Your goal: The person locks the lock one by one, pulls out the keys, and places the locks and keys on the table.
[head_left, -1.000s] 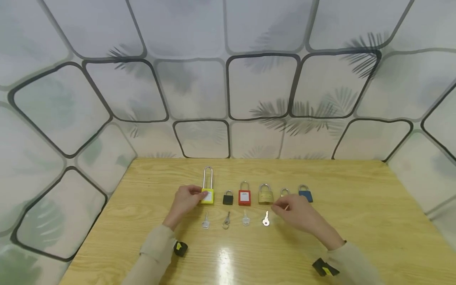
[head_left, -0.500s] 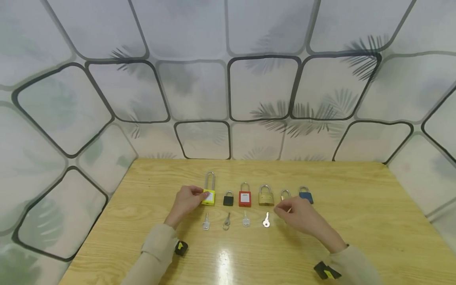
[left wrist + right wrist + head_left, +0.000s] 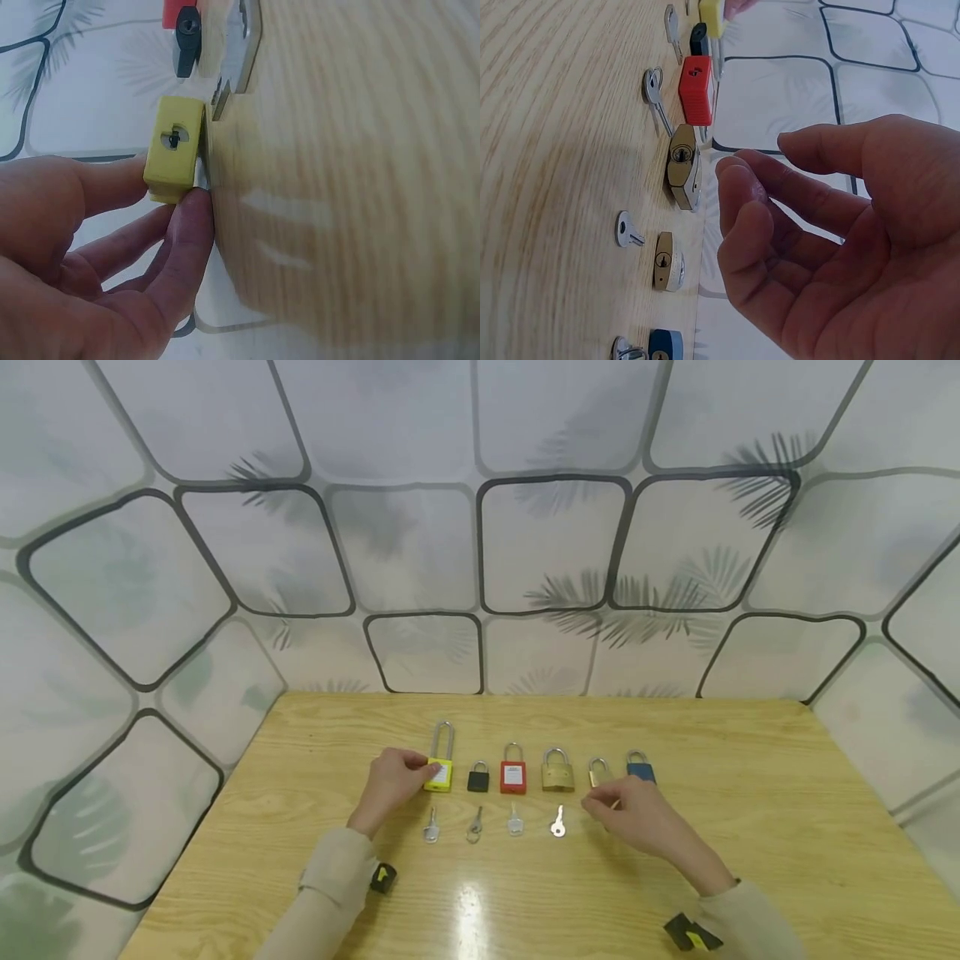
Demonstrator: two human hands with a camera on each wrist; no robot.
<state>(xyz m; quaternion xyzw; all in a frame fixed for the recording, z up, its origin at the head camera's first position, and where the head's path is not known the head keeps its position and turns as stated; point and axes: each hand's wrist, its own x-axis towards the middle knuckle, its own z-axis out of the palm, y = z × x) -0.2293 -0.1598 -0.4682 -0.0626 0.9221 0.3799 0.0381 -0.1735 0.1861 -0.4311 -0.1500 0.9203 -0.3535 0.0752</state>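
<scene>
My left hand (image 3: pixel 395 783) pinches the yellow long-shackle padlock (image 3: pixel 174 142) by its left side, thumb on its labelled face. Its keyhole end shows in the left wrist view. In the head view, my right hand (image 3: pixel 632 810) hovers in front of the small brass padlock (image 3: pixel 597 774), partly covering it. The right wrist view shows that hand (image 3: pixel 832 240) with loosely bent fingers, thumb apart, nothing between them. To the yellow padlock's right lie a black padlock (image 3: pixel 477 777), a red padlock (image 3: pixel 513 777), a larger brass padlock (image 3: pixel 557 776) and a blue padlock (image 3: pixel 641 770).
In front of the row lie a clear-headed key (image 3: pixel 431 828), a key on a ring (image 3: pixel 475 827), another clear-headed key (image 3: pixel 515 822) and a silver key (image 3: pixel 557 822). More keys (image 3: pixel 627 349) lie near the blue padlock. Patterned cloth (image 3: pixel 540 543) walls the wooden table (image 3: pixel 480 893).
The yellow padlock has come slightly towards me and to the right, in my left hand's pinch. My right hand has drifted a little to the right. The other padlocks and the keys stay put.
</scene>
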